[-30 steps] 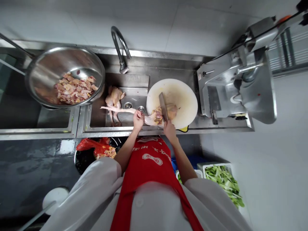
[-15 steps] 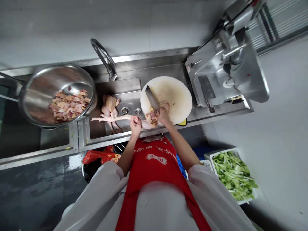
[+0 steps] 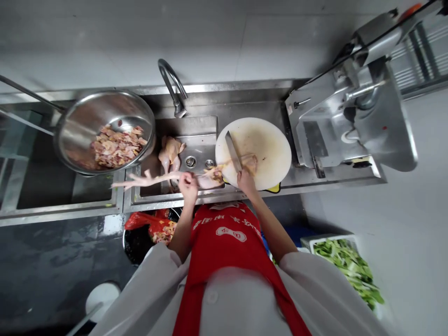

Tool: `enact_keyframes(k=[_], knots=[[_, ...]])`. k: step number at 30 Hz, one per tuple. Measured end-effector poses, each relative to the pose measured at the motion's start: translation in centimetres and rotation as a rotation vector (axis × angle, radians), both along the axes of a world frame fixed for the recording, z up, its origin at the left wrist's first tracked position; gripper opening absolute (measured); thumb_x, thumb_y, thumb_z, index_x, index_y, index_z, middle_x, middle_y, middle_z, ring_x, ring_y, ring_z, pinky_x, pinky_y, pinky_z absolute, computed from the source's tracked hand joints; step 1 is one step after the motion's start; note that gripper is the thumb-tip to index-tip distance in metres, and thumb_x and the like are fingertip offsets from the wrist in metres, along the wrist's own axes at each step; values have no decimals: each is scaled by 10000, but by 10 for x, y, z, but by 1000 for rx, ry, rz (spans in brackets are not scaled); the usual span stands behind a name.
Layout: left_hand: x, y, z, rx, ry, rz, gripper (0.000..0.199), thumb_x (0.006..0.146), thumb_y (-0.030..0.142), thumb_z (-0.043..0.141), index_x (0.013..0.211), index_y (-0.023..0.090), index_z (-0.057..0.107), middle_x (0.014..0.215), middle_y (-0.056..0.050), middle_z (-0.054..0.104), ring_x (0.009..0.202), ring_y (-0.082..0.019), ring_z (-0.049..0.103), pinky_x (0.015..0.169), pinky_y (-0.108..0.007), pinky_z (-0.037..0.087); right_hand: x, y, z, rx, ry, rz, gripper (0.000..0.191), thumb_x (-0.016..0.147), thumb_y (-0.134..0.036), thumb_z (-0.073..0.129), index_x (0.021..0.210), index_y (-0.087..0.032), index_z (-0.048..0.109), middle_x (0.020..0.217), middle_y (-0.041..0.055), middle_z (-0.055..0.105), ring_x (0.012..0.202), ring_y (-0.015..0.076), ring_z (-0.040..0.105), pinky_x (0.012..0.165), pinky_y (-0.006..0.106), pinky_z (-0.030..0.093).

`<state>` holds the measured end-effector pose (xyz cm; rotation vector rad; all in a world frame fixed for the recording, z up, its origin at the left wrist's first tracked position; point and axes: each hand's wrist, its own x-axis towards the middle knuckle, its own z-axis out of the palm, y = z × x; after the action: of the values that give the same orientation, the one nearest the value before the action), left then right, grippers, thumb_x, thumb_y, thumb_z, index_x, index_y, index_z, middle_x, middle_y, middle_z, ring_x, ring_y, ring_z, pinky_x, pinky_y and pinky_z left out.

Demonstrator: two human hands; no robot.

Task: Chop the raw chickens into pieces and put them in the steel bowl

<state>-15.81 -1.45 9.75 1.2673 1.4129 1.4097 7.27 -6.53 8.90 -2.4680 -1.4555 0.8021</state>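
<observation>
While the right hand [image 3: 247, 182] clenches the cleaver [image 3: 233, 151] on the round board [image 3: 271, 144], the left hand [image 3: 188, 187], fingers closed round the poultry leg [image 3: 207, 182], has drawn it farther left than before. Its meaty end now reaches the board's left edge by the bench's [image 3: 294, 187] front, opening space from the piece [image 3: 250, 163] beyond the blade; full separation is unclear.

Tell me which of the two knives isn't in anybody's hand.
The resting knife, lying on the metal machine at the far right. The other knife is gripped by the right hand over the round white board.
</observation>
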Motion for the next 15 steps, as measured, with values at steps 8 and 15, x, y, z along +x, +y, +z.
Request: enact_keyframes(k=[8,15], knots=[[-65,64,-16,-24,272,-45,58,693,115,586,696,172,574,622,28,475,604,-121,429,644,-240,366,30,-8,9,118,136,-64,320,983,-327,398,1079,-120,621,1043,181,692,938,255,635,807,321,457],[17,90,-25,-266,660,-245,337,716,226,644,1041,137,647,982,-127,660,956,-267,616,912,-376,463,108,-76,19,320,163,-388,354,953,-447,387,892,-174,604,651,77,642,671,222,624,641,300,449]])
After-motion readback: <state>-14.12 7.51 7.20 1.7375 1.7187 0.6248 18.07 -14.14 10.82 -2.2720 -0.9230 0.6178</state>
